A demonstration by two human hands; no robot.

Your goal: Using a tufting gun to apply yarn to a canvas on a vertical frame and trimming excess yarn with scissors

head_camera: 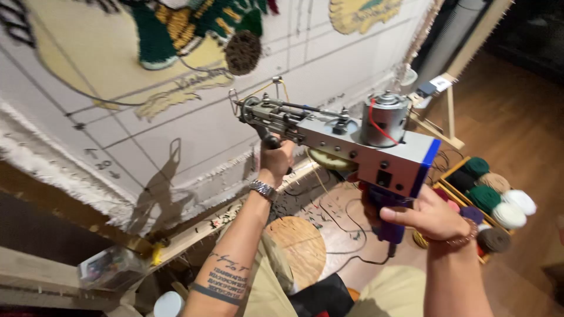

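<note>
Gripping a tufting gun (pixel 352 144) with both hands, the person holds it up just short of a stretched backing cloth (pixel 205 111) marked with grid lines and partly tufted in green, yellow and cream. The left hand (pixel 276 158) is closed tight around the black front handle under the tool's nose, wrist turned up and wearing a metal watch (pixel 262 189). The right hand (pixel 426 214) is wrapped around the purple rear grip, fingers curled fully round it. The gun's long axis runs from the right hand forward and slightly upward past the left hand to the needle tip (pixel 236 105), which lies just beyond the left hand and points toward the cloth; whether the tip touches the cloth cannot be told. So the left hand is the nearer one to the cloth, with the right hand trailing well behind at the motor end, where a silver motor (pixel 385 117) stands upright on the grey body. A yellow yarn strand (pixel 276 85) loops above the nose. Beyond and below the right hand, a wooden crate (pixel 446 186) on the floor holds yarn balls (pixel 508 214) in green, white, tan, brown and purple. Below the left forearm, a clear plastic box (pixel 108 267) rests on the wooden frame with small mixed bits inside, too blurred to identify.
</note>
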